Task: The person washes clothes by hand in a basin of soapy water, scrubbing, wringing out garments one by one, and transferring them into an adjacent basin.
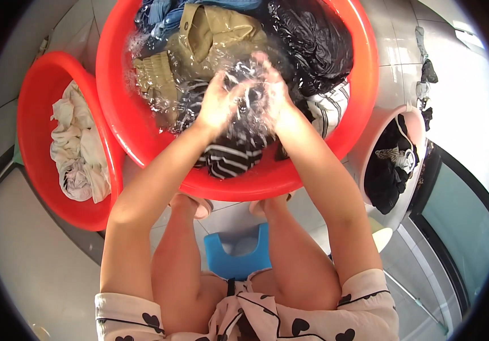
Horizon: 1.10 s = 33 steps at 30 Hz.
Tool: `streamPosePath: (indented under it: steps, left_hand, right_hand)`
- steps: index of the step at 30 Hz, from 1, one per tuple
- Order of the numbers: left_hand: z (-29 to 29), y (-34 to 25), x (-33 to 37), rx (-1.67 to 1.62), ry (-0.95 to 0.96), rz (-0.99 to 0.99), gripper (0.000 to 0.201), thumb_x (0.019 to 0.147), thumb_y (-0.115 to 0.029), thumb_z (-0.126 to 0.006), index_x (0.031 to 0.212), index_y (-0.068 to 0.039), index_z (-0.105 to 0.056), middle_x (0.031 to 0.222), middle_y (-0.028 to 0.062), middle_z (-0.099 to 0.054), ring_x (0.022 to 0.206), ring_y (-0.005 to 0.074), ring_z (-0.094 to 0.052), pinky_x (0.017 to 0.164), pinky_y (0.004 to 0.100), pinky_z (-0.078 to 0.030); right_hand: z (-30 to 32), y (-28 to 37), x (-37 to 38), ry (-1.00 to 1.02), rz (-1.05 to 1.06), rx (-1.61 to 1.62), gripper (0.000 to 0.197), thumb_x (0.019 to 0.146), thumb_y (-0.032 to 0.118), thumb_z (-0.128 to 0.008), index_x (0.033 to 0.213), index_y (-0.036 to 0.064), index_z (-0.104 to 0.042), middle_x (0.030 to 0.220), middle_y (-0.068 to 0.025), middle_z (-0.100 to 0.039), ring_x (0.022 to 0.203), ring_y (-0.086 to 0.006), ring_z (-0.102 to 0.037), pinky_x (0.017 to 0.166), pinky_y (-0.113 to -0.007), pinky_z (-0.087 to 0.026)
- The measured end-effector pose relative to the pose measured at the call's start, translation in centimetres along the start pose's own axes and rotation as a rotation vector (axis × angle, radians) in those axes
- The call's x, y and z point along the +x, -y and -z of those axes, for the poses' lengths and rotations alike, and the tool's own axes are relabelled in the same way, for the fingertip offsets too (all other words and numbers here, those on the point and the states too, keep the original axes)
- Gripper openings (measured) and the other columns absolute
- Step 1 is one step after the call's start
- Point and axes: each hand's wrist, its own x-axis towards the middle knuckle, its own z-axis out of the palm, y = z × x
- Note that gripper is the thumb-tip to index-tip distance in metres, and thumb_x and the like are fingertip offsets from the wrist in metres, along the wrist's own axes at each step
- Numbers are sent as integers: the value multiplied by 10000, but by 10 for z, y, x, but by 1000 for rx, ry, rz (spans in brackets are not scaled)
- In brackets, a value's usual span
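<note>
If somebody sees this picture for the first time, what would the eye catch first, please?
Probably the big red tub at top centre, where the left hand and right hand are among splashing water and soaked clothes. After that, perhaps the smaller red basin at left with white laundry, and the bright blue stool between the legs.

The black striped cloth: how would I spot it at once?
Find the big red tub. On its near side, look lower in the picture than the left hand and right hand. The black striped cloth there has white stripes on black, while the white cloth to its right has dark stripes.
</note>
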Motion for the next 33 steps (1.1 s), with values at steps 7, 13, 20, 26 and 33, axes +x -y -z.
streamPosePath:
  steps: [7,13,20,26,33]
  left_hand:
    - [-70,-43,-36,1295,59,-807,353,754,-186,-734,1041,-10,-626,887,186,-670,758,318,-685,699,354,-544]
    - [-21,-87,-11,1705,-16,-1061,409,758,-390,-689,1040,-101,-624,982,82,-663,742,261,-675,641,351,-552]
    - [-10,-52,-30,1971,322,-795,464,722,-251,-719,1154,-131,-601,1289,111,-499,1220,322,-447,984,467,-399]
    - [-21,-57,18,2102,186,15,677,846,-423,-606,1434,-199,-355,1531,82,-274,1396,292,-267,1106,528,-230]
    - [0,-24,40,1864,291,-351,672,805,-217,-597,1430,-148,-358,1375,196,-403,1260,379,-393,1076,440,-322]
  right_hand:
    - [-11,1,-68,402,345,-65,283,944,243,-523,1112,19,-567,1023,-99,-633,916,-201,-623,846,-298,-495]
    - [-55,1,-118,-336,890,-1169,240,964,204,-523,1082,5,-586,933,-80,-633,822,-173,-601,764,-287,-475]
    - [-14,-24,-112,-213,918,-1909,674,882,211,-589,1473,168,-270,1438,-283,-261,1321,-475,-271,1102,-568,-184]
    - [9,-9,-48,-377,569,-2097,817,825,307,-689,1468,84,-237,1399,-220,-342,1261,-405,-354,1081,-479,-273]
    - [87,-3,22,-1875,593,-3405,518,829,267,-627,1273,41,-489,1166,-129,-512,1072,-258,-488,891,-355,-416]
